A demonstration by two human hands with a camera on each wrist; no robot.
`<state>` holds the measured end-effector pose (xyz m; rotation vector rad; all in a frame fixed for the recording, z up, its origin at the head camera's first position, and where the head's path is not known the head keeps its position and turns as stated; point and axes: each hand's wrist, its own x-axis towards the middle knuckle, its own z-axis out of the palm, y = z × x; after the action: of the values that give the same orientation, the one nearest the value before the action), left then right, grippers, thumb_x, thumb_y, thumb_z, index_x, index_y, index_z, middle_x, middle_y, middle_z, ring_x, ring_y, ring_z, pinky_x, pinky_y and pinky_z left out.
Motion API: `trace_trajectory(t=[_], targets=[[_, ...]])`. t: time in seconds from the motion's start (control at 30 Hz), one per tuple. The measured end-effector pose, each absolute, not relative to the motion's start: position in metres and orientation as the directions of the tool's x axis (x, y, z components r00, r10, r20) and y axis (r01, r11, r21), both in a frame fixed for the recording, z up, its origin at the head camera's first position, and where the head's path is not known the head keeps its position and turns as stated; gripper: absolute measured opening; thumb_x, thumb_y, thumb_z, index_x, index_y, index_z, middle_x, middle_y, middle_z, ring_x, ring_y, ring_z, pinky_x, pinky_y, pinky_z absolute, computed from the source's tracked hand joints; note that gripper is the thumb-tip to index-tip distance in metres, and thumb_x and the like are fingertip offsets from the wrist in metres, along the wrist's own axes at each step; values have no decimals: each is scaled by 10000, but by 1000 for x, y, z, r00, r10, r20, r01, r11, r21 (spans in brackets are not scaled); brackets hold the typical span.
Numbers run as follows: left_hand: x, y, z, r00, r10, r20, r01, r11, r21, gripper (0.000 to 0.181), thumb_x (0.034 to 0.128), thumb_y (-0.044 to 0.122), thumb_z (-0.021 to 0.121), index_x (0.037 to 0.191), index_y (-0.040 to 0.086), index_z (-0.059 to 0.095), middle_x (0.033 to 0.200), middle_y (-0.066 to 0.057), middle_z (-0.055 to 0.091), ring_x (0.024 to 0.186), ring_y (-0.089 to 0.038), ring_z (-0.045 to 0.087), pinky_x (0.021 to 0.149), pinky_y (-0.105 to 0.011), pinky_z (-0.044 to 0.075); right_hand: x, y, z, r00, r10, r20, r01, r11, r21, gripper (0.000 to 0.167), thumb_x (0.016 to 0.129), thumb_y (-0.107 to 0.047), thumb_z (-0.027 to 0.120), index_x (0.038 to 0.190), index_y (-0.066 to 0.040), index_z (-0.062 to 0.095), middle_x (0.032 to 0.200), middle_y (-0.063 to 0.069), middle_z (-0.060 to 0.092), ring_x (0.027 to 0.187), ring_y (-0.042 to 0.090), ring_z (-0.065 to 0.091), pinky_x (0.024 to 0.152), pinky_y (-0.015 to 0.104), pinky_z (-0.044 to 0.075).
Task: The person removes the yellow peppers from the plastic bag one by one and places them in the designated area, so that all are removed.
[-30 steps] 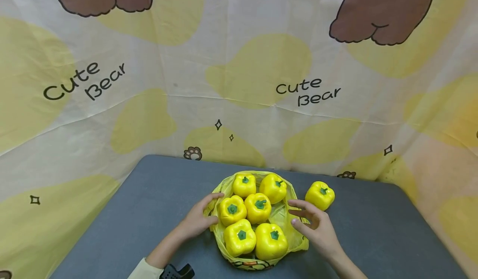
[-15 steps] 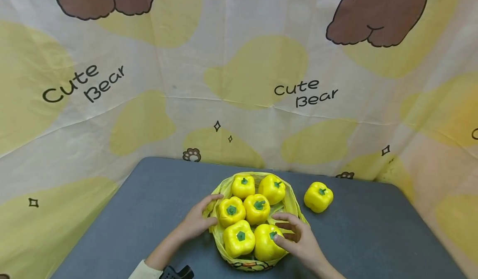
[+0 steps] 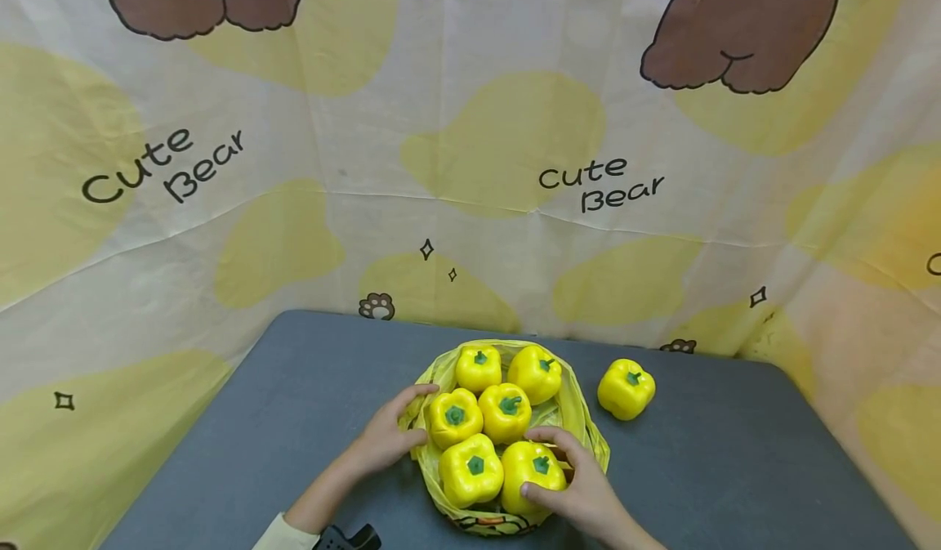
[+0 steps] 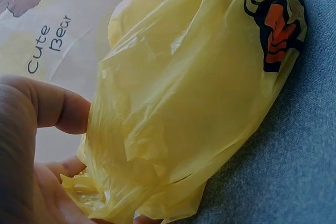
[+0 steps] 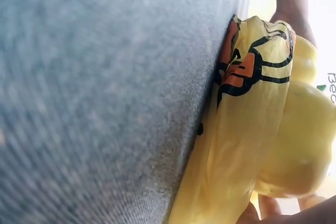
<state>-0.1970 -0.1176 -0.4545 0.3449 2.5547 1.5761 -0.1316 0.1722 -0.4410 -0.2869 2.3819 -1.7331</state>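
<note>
A yellow plastic bag (image 3: 583, 425), its mouth spread wide, sits on the grey table with several yellow bell peppers inside. My left hand (image 3: 385, 431) holds the bag's left side; in the left wrist view, thumb and fingers lie around the gathered plastic (image 4: 113, 166). With thumb and fingers on either side, my right hand (image 3: 581, 485) grips the front right bell pepper (image 3: 525, 468) inside the bag. The right wrist view shows fingertips against that pepper (image 5: 299, 145), next to the bag's printed wall (image 5: 236, 129). Some fingers are hidden behind the plastic and the pepper.
One more yellow bell pepper (image 3: 626, 389) lies on the table (image 3: 323, 370), right of the bag. A patterned cloth (image 3: 478, 149) hangs behind the table and along its sides. A black device (image 3: 351, 538) is strapped near my left wrist.
My right hand has moved left and down, from the bag's right rim onto the front right bell pepper, and its fingers have closed around it. The left hand stays at the bag.
</note>
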Motion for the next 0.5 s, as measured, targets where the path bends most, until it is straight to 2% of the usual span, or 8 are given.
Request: trace_trajectory(t=[0.13,0.5], targets=[[-197,-118,-455,-969,246,17,127,438,890,665,691,85,659,1336,192,538,1450,-142,467,1308,-309,415,962,-460,378,-131,171,-442,-960,-276,-44,-37,279,-960,586,766,-160,772,1282,-54,516,1291,210,478,925,167,586,728,292,522],[-197,-117,-455,-972,234,22,125,435,892,660,687,88,656,1329,197,548,1436,-119,488,1300,-294,428,972,-467,370,-132,168,-442,-965,-260,-32,-49,301,-952,554,752,-164,785,1248,-78,553,1266,186,510,934,158,571,731,298,515]])
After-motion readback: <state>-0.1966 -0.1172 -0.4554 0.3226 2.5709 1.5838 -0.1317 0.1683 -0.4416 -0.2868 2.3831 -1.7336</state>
